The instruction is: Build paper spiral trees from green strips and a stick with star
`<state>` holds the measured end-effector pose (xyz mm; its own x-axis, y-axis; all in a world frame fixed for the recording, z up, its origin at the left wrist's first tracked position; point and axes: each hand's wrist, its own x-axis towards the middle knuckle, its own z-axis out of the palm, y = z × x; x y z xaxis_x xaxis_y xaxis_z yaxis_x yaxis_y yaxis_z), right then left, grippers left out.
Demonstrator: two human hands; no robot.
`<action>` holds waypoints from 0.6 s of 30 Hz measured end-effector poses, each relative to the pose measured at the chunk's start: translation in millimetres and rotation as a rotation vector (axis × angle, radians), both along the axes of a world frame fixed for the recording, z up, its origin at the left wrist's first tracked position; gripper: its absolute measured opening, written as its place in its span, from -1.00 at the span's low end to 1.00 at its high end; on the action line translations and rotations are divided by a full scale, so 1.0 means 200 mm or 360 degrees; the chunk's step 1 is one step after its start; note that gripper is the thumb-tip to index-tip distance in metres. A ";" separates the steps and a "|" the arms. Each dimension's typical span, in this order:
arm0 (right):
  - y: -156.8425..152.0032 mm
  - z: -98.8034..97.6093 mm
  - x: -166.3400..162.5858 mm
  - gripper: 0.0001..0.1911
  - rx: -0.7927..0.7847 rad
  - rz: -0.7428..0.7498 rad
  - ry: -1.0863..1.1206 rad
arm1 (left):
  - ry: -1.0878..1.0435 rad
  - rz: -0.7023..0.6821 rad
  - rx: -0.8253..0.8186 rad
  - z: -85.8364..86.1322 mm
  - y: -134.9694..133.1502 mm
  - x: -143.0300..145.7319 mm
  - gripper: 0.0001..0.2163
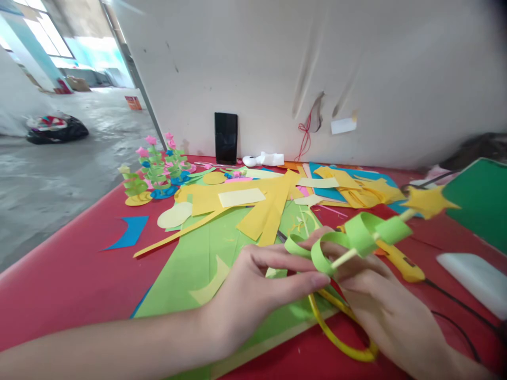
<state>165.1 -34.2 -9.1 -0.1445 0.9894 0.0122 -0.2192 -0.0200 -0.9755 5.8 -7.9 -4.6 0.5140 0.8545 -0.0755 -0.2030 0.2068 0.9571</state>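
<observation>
Looks well along, judging by the piece in the right half of the frame, raised above the red table [87,253]. Done there: a green paper strip [358,235] curled into loops along a pale stick [344,259], with a yellow star [430,201] at the upper tip. Apparently left: the lower end of the stick, with no disc in view, unlike the small paper plants [161,177] at the left of the frame, upright on round bases [138,199]. Cannot tell any glue on the loops.

Slanting, star toward the right edge, bare stick end down toward the centre. Bright green and springy-looking, with two open loops toward the lower left, a broader curl higher up and a closer wrap just below the star. Star puffy and sharp-pointed.

Pinched at the lowest loop between thumb and forefinger of the left hand [253,287], other fingers mostly hidden. Behind and beneath the loops, the right hand [376,295], fingers bent and partly covered; cannot tell a pinch from a loose support.

Below the loops, beside the right hand, yellow-handled scissors [358,354], contact unclear. Right of centre, a yellow glue gun [404,264]; mid-frame, yellow paper pieces [253,224] over a green sheet [190,264].
</observation>
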 end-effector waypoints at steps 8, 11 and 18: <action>0.00 0.00 0.01 -0.73 -0.0116 -0.0106 -0.0283 | 0.0027 -0.0021 0.0035 0.01 -0.01 0.00 -0.96; 0.00 0.00 0.01 -0.75 -0.0153 -0.0151 -0.0346 | 0.0085 -0.0032 0.0030 0.01 -0.01 0.00 -0.95; 0.01 -0.05 0.02 -0.83 0.0101 -0.0346 -0.0363 | 0.0019 0.0087 0.0035 0.02 0.00 -0.01 -0.92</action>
